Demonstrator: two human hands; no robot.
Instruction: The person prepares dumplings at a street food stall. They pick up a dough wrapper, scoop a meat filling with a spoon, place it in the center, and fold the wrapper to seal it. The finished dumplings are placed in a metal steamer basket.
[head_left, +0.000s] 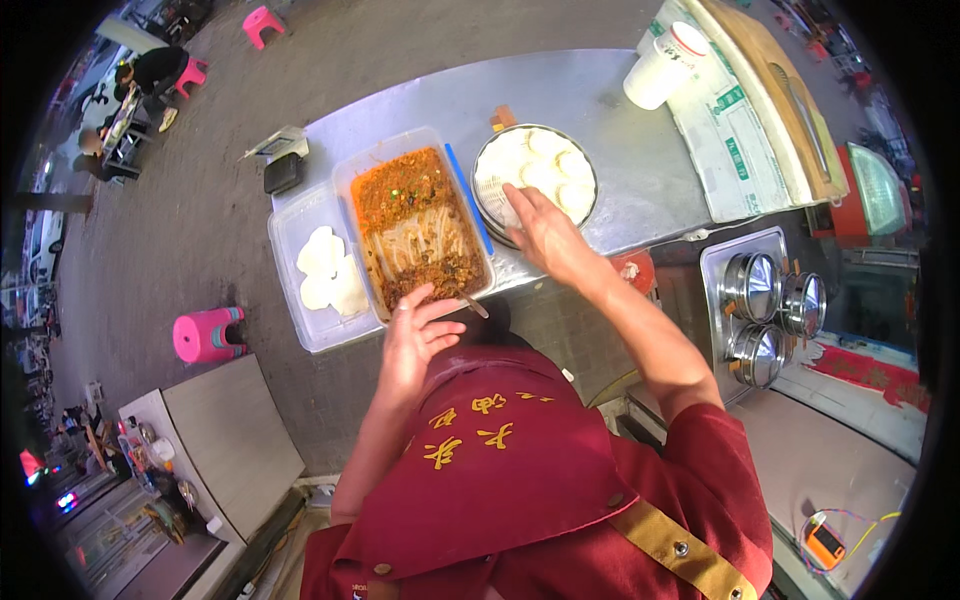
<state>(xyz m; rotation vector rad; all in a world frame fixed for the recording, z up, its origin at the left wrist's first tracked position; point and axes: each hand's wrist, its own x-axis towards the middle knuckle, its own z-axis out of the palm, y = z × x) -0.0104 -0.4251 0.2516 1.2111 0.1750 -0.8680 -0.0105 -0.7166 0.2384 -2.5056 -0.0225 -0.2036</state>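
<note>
My left hand (421, 330), empty with its fingers spread, hovers at the near edge of a clear plastic tub (480, 283). The tub holds an orange-red minced filling (405, 184), pale strips (420, 240) and a brown minced filling (450, 277). A spoon handle (474, 304) pokes out near that hand. Over the near left rim of a round steamer (592, 206) reaches my right hand (551, 236). Several white buns (544, 146) sit in it on a mesh liner (491, 187). Something pale shows under the right fingers; whether they grip it is unclear. Flat dough wrappers (330, 274) overlap in a shallow plastic tray (289, 247).
A blue strip (469, 199) runs between tub and steamer on the metal table (420, 94). Paper cups (664, 67) and a foam box (739, 120) stand at the far right. Small lidded steamers (752, 285) rest on a tray at right. A black box (284, 173) sits far left.
</note>
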